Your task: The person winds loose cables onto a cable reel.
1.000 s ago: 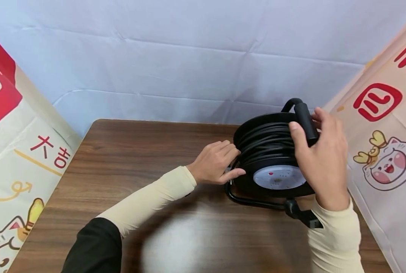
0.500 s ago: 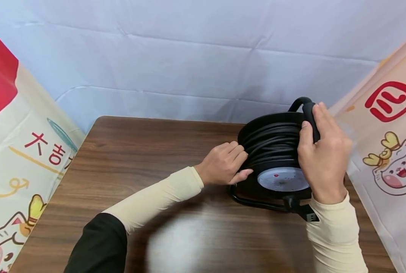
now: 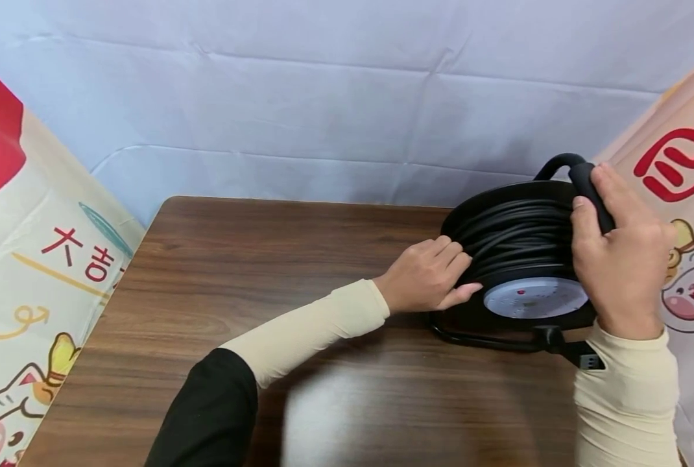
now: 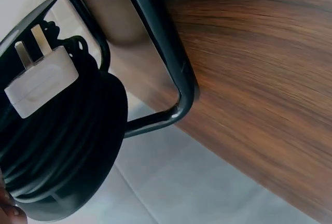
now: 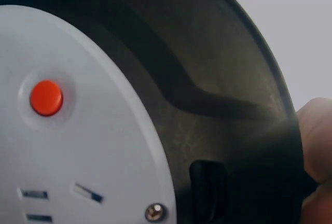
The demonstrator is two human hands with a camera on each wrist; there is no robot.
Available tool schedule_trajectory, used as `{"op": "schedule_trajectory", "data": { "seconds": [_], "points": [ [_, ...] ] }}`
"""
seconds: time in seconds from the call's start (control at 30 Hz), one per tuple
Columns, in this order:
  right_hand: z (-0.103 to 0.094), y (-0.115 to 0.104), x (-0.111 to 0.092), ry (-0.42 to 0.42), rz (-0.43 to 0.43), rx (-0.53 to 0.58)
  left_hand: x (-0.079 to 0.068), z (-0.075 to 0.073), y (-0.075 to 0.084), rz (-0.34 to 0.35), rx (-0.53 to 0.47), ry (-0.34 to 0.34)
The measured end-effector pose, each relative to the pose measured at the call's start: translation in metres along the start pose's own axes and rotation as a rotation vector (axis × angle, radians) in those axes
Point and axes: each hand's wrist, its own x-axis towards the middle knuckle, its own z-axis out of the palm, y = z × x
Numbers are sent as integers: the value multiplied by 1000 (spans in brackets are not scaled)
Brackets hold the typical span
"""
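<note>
A black cable reel, wound with black cable, stands on the table's right half in the head view. My right hand grips its padded top handle. At the reel's left side my left hand holds the rim, fingers curled at the edge and thumb along the front disc. The front carries a pale round socket panel; the right wrist view shows its red button and slots up close. In the left wrist view a white plug with metal pins lies against the wound cable.
The reel's black tube stand shows at its base, with a black block-shaped part jutting toward my right sleeve. The brown wooden table ends at a white cloth wall. Printed banners hang on the left and right.
The cable reel has moved right along the table with both hands on it. My right hand, looser around the handle a second ago, has closed its fingers over it.
</note>
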Motion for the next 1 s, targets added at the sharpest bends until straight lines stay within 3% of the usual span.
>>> {"op": "schedule_trajectory", "data": {
  "seconds": [0.3, 0.53, 0.77, 0.9, 1.0],
  "points": [
    [-14, 31, 5, -51, 92, -66, 21, 18, 21, -57, 20, -60],
    [-10, 38, 7, -66, 110, -55, 19, 19, 22, -123, -39, -118],
    [-13, 39, 3, -141, 178, -121, 14, 22, 19, -131, -20, -146],
    [-14, 27, -1, -131, 84, -183, -1, 20, 2, -146, -36, -242],
    [-4, 5, 2, -83, -56, -178, -17, 18, -27, -236, -43, -357]
  ]
}}
